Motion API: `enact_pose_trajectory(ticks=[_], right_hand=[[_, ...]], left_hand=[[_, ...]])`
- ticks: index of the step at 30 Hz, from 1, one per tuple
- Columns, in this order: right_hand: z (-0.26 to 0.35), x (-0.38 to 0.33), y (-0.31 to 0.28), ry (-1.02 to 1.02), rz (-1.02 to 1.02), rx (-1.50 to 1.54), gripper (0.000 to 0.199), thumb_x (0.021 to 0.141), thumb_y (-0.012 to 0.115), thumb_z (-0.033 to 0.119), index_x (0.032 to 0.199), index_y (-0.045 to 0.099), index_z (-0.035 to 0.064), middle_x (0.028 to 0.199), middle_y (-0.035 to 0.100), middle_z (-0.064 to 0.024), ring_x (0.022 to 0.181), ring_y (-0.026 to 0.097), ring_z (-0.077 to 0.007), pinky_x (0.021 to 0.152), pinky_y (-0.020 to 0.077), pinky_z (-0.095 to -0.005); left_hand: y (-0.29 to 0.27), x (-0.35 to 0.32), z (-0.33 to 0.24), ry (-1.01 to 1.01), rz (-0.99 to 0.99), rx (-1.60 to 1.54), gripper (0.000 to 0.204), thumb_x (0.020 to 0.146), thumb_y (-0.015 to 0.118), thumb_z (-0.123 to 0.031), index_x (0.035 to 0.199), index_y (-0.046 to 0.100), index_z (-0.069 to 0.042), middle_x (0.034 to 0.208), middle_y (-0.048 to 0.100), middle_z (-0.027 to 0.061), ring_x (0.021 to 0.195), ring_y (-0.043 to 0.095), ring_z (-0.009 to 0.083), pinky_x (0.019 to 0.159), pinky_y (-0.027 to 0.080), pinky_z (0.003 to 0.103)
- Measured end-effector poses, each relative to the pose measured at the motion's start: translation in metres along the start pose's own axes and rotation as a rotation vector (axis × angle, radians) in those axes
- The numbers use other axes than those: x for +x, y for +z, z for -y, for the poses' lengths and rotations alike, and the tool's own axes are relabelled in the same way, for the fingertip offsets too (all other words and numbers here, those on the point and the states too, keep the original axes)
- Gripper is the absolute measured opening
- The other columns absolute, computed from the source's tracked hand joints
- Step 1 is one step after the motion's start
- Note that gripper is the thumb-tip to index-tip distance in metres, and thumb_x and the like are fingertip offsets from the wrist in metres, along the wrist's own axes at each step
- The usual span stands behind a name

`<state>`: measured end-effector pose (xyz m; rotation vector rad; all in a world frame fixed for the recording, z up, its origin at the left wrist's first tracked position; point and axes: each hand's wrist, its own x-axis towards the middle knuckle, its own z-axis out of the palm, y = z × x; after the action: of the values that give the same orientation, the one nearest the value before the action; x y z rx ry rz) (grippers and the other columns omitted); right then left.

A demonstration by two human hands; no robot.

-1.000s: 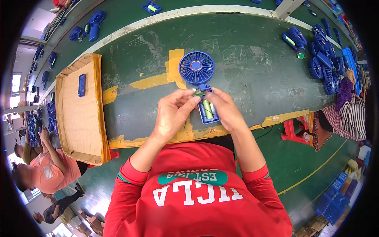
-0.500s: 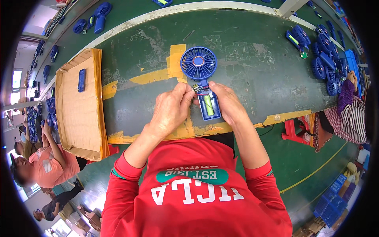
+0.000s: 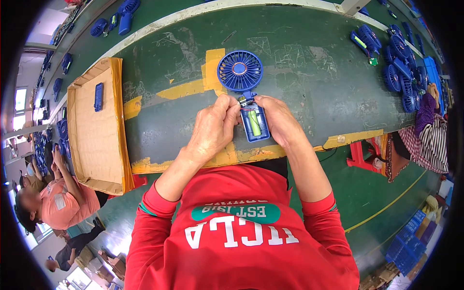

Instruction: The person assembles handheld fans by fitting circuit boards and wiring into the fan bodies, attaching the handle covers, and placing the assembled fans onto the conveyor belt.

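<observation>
A blue handheld fan (image 3: 239, 71) lies on the table, its round grille pointing away from me and its handle opened up towards me. Inside the handle sits a green cylindrical battery (image 3: 254, 124) with thin red wires. At the handle's top end is a small dark circuit board (image 3: 245, 101). My left hand (image 3: 212, 125) pinches at the board's left edge, with thumb and forefinger closed; the exact contact is partly hidden. Along the handle's right side my right hand (image 3: 280, 121) grips the fan, its thumb near the neck by the board.
Left of me stands a shallow cardboard tray (image 3: 99, 159) holding a blue handle cover (image 3: 98, 96). Several blue fans (image 3: 401, 67) are piled at the far right beside a co-worker's sleeve (image 3: 425, 113). More fan parts lie beyond the white rail (image 3: 193, 15). Another person (image 3: 67, 203) sits at the left.
The circuit board has gone from tilted out at the left to lying more in line with the handle's top. Both hands and the fan have shifted slightly in view.
</observation>
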<state>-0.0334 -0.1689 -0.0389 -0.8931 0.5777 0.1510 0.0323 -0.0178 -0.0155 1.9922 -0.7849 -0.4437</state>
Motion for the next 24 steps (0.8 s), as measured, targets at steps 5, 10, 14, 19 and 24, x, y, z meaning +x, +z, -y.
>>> enact_pose_trajectory(ticks=[5, 10, 14, 19, 24], right_hand=[[0.004, -0.004, 0.001, 0.024, 0.058, 0.037, 0.026, 0.09, 0.043, 0.016, 0.101, 0.055, -0.0043, 0.096, 0.061, -0.0109, 0.085, 0.06, -0.0163, 0.077, 0.0495, -0.03], [0.002, -0.002, -0.002, 0.033, 0.08, 0.029, 0.027, 0.091, 0.044, 0.017, 0.103, 0.055, -0.0042, 0.097, 0.061, -0.0108, 0.086, 0.06, -0.0156, 0.077, 0.0494, -0.0291], [-0.001, -0.001, -0.003, 0.031, 0.093, 0.032, 0.028, 0.093, 0.044, 0.02, 0.105, 0.055, -0.0033, 0.098, 0.061, -0.0097, 0.086, 0.06, -0.0144, 0.077, 0.0494, -0.0282], [-0.003, 0.001, -0.003, 0.014, 0.084, 0.007, 0.028, 0.094, 0.043, 0.02, 0.105, 0.055, -0.0026, 0.097, 0.061, -0.0082, 0.084, 0.06, -0.0127, 0.077, 0.0491, -0.0277], [-0.002, -0.001, -0.003, 0.002, 0.09, -0.017, 0.027, 0.094, 0.043, 0.019, 0.105, 0.055, -0.0022, 0.095, 0.06, -0.0068, 0.083, 0.059, -0.0114, 0.076, 0.0487, -0.027]], left_hand=[[0.001, 0.003, 0.0, -0.052, -0.002, -0.073, 0.006, 0.089, 0.05, -0.006, 0.087, 0.049, 0.0, 0.068, 0.057, 0.0099, 0.063, 0.059, 0.0179, 0.058, 0.047, 0.029], [0.007, 0.003, 0.008, -0.026, -0.05, -0.106, 0.005, 0.088, 0.051, -0.006, 0.087, 0.049, -0.001, 0.068, 0.057, 0.0131, 0.063, 0.063, 0.0239, 0.057, 0.047, 0.032], [0.008, 0.002, 0.013, 0.003, -0.058, -0.036, 0.006, 0.088, 0.052, -0.007, 0.086, 0.049, -0.002, 0.07, 0.058, 0.013, 0.061, 0.061, 0.0274, 0.056, 0.047, 0.035], [0.006, 0.003, 0.014, 0.086, -0.051, 0.168, 0.005, 0.085, 0.053, -0.005, 0.085, 0.049, -0.004, 0.073, 0.059, 0.0117, 0.067, 0.06, 0.0304, 0.056, 0.046, 0.038], [0.006, 0.005, 0.011, 0.257, -0.125, 0.163, 0.017, 0.08, 0.056, 0.0, 0.097, 0.055, -0.003, 0.086, 0.059, 0.0126, 0.078, 0.059, 0.0301, 0.064, 0.049, 0.038]])
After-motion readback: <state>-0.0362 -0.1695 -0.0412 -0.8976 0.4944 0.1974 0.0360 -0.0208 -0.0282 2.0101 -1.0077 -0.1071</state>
